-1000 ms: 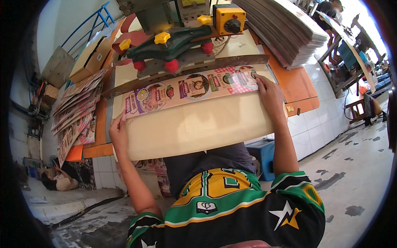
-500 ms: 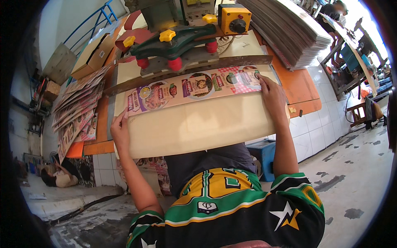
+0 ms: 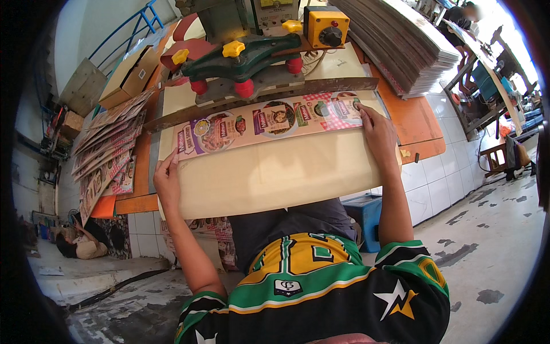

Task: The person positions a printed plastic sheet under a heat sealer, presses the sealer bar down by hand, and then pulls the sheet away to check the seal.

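Observation:
A wide stack of cardboard sheets (image 3: 275, 172) lies across the bench edge in front of me; its near part is plain tan and its far strip is printed with colourful food pictures. My left hand (image 3: 167, 180) grips its left edge and my right hand (image 3: 378, 129) presses on its right end near the printed strip. The far edge of the stack sits under the bar of a green press machine (image 3: 240, 54) with red and yellow knobs.
A tall pile of flat sheets (image 3: 401, 40) rises at the right on the orange bench (image 3: 415, 120). Printed sheets (image 3: 106, 155) fan out at the left beside a cardboard box (image 3: 129, 77). A yellow switch box (image 3: 325, 27) stands behind the machine. A person lies on the floor (image 3: 80, 243).
The stack has slid slightly toward the machine and my left hand has shifted a little along its left edge. My right hand stays on the right end.

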{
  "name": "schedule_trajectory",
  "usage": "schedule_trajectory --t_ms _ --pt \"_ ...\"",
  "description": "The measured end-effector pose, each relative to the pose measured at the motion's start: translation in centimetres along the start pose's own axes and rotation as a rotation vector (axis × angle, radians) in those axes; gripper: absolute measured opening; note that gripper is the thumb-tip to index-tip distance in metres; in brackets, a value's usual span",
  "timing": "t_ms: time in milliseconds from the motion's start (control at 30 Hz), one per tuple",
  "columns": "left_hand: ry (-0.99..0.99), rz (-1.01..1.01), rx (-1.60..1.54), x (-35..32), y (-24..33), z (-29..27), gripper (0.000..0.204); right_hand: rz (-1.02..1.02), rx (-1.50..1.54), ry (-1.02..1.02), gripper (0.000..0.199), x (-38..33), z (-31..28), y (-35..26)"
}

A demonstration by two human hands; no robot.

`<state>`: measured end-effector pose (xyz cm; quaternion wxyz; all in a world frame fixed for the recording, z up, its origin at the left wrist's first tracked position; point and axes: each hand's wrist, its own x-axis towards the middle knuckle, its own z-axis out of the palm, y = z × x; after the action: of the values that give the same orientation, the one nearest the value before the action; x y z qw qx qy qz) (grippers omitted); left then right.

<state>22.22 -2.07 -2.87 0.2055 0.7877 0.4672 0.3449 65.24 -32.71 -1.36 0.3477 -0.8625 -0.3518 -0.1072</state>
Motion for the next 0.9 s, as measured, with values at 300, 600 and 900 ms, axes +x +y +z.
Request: schedule_trajectory --t_ms 300,600,900 --pt "0.013 0.038 -0.006 0.11 -0.58 0.06 0.029 0.007 0.004 -0.003 0.028 -0.04 0.02 -0.02" --pt "0.008 0.025 -0.003 0.09 -0.41 0.04 0.029 0.024 -0.005 -0.020 0.028 0.04 -0.16 -0.14" --pt "0.009 0.017 -0.005 0.11 -0.28 0.08 0.029 0.011 0.000 -0.012 0.028 0.03 0.02 0.16"
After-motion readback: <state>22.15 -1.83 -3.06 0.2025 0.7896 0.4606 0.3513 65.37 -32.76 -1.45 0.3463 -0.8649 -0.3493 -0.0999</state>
